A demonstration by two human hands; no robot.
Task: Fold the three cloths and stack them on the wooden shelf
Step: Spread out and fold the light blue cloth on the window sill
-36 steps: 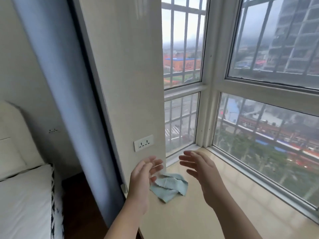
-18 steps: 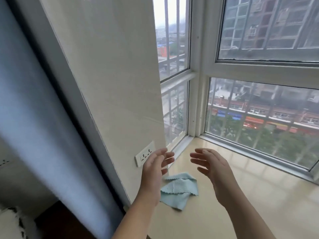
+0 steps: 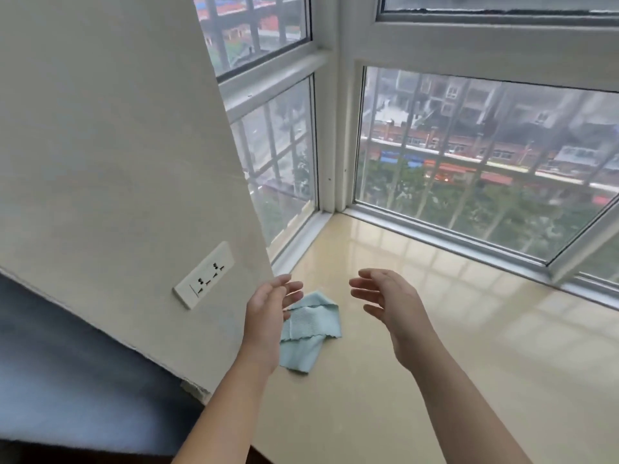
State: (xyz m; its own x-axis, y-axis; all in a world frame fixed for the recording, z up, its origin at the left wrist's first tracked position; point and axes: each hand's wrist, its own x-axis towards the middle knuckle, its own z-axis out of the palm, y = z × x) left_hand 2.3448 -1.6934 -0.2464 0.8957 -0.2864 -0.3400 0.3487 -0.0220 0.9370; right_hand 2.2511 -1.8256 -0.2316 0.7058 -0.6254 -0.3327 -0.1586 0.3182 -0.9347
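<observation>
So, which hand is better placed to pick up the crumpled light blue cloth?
Probably the left hand: it overlaps the left edge of the crumpled light blue cloth, fingers open. The right hand, also open, hangs apart to the right, over the beige sill.

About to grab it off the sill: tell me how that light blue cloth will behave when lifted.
The light blue cloth will probably flop and unfold when lifted: it lies crumpled in loose, overlapping layers. It looks thin, so likely light. On the glossy sill, a push would probably bunch it.
</observation>
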